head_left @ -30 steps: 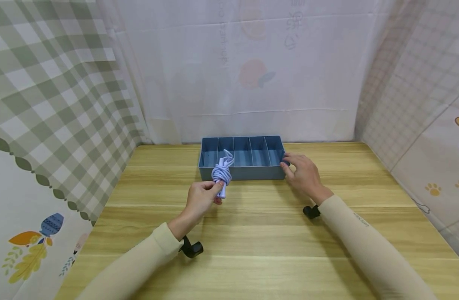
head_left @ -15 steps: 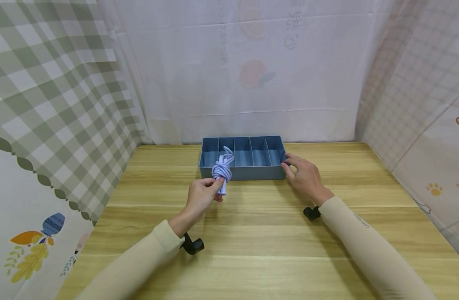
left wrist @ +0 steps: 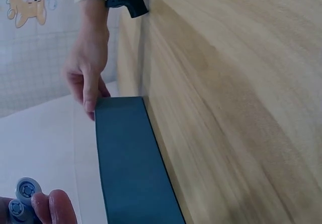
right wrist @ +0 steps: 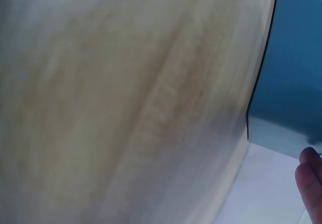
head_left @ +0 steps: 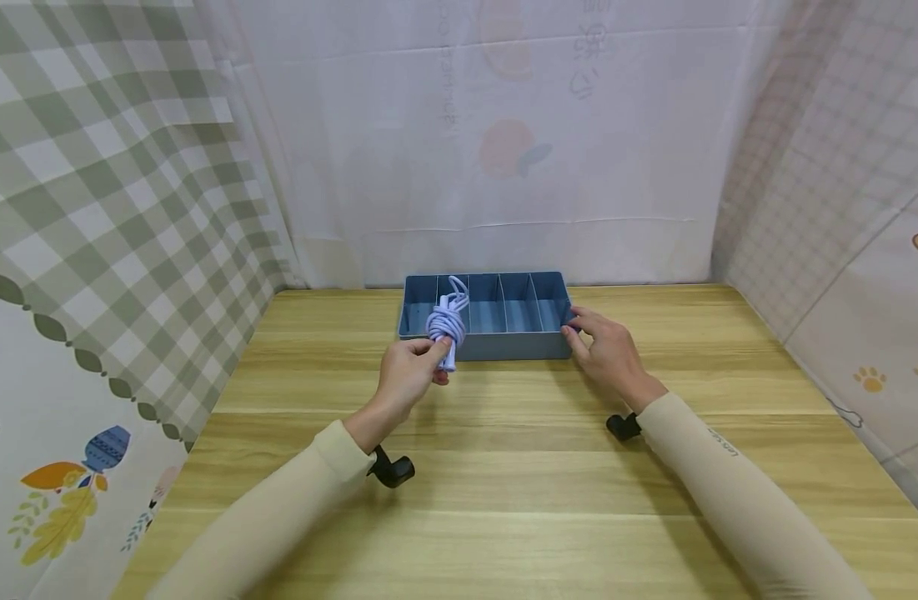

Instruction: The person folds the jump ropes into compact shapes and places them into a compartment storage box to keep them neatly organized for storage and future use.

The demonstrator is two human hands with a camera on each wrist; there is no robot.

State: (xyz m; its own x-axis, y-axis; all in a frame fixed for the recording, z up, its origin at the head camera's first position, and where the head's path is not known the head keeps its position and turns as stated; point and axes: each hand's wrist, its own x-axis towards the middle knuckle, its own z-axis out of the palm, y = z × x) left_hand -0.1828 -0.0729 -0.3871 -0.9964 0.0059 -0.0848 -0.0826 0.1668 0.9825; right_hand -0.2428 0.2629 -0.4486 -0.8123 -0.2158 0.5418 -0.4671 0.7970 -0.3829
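A pale lavender jump rope [head_left: 446, 323], wound in a bundle round its handles, is pinched between the thumb and fingers of my left hand [head_left: 408, 379]. It is held up in front of the left part of a blue-grey divided box [head_left: 514, 347], overlapping its second compartment in the head view. A cord loop sticks up at the top. In the left wrist view two round handle ends [left wrist: 27, 189] show beside the fingertips. My right hand [head_left: 609, 350] grips the box's right end, thumb at the front corner and fingers at the end wall.
The box stands on a wood-grain table [head_left: 504, 467] near its back edge. Behind it hangs a white curtain [head_left: 398, 150]; a green checked cloth [head_left: 128, 167] lines the left side, a printed one [head_left: 841, 333] the right. Black mounts sit at both wrists.
My left hand has risen and moved slightly forward with the jump rope, bringing it further over the box in the head view. The right hand and the box have stayed put.
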